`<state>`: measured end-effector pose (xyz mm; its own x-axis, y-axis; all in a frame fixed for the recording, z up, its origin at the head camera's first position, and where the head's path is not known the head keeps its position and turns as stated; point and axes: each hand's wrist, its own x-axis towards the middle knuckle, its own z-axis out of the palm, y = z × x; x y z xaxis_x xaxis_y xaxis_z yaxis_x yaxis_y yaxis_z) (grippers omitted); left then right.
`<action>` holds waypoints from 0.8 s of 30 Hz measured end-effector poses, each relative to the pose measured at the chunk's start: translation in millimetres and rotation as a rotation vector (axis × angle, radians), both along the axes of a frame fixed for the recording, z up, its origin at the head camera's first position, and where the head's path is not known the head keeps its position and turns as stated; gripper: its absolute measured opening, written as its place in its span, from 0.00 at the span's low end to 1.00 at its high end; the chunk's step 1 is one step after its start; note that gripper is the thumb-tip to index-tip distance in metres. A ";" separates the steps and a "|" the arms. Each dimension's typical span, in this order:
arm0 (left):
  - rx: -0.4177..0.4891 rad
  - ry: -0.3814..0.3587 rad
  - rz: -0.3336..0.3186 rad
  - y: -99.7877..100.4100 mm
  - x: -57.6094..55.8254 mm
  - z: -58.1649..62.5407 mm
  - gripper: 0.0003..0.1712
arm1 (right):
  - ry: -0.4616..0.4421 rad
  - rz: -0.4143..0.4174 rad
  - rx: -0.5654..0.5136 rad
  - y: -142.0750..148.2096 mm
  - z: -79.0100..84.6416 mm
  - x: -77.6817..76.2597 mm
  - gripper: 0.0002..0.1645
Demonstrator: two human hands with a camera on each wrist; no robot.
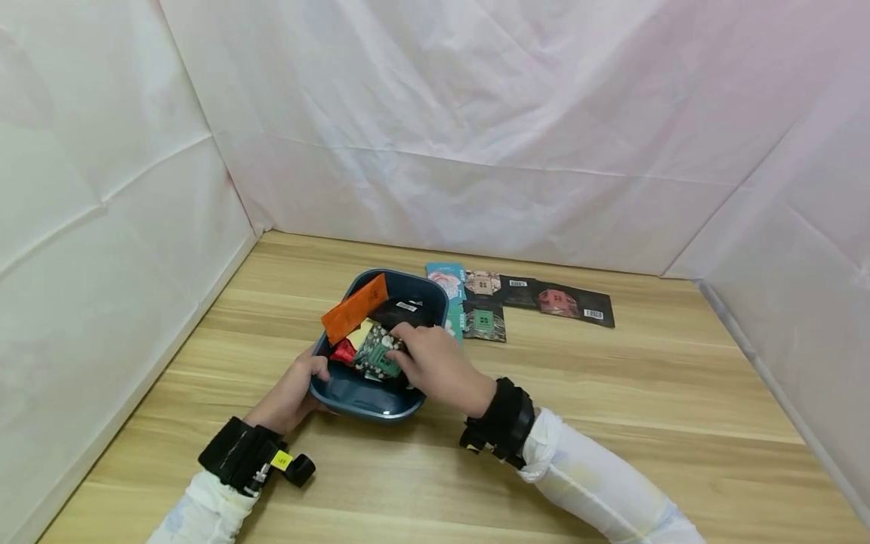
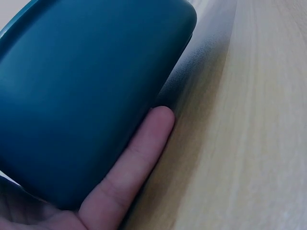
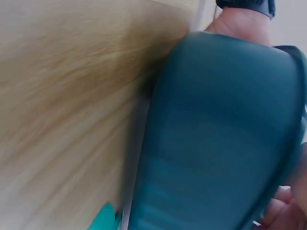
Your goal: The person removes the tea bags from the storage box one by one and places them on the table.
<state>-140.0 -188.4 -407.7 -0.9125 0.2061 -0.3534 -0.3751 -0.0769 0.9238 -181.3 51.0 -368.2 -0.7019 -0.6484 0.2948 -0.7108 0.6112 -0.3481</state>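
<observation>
A dark blue plastic basin (image 1: 363, 410) sits on the table, with one lower edge raised off the wood in the left wrist view. My left hand (image 1: 292, 393) grips its near left side, thumb over the rim and a finger (image 2: 144, 148) along the underside. Inside the basin my right hand (image 1: 442, 366) pinches a dark floral packet with a green label (image 1: 377, 353) between thumb and fingers. Around that packet lie an orange packet (image 1: 355, 308), a red one (image 1: 343, 352) and a black one (image 1: 402, 313). The right wrist view shows mostly the basin's blurred outer wall (image 3: 216, 134).
Right of the basin, flat packets lie in rows: a blue-and-pink one (image 1: 445, 279), a teal one (image 1: 454, 321), a beige-labelled one (image 1: 482, 284), a green-labelled one (image 1: 484, 322), and black ones, one red-labelled (image 1: 560, 301). White cloth walls (image 1: 476, 151) enclose the wooden table (image 1: 646, 408).
</observation>
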 end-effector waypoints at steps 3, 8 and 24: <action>-0.011 -0.016 -0.002 0.7 -0.3 0.7 0.49 | -0.005 0.020 -0.177 15.9 2.2 -2.3 0.14; -0.015 -0.028 -0.002 0.6 -0.8 0.2 0.50 | 0.022 0.067 -0.446 43.9 -2.9 -19.5 0.11; 0.008 -0.004 -0.025 -0.4 -2.8 -0.2 0.51 | -0.282 -0.531 -0.541 153.0 -39.8 -77.5 0.17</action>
<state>-142.8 -188.7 -407.9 -0.9058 0.2314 -0.3550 -0.3804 -0.0749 0.9218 -258.8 203.9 -408.1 -0.9710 -0.0262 0.2378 -0.2142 0.5382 -0.8152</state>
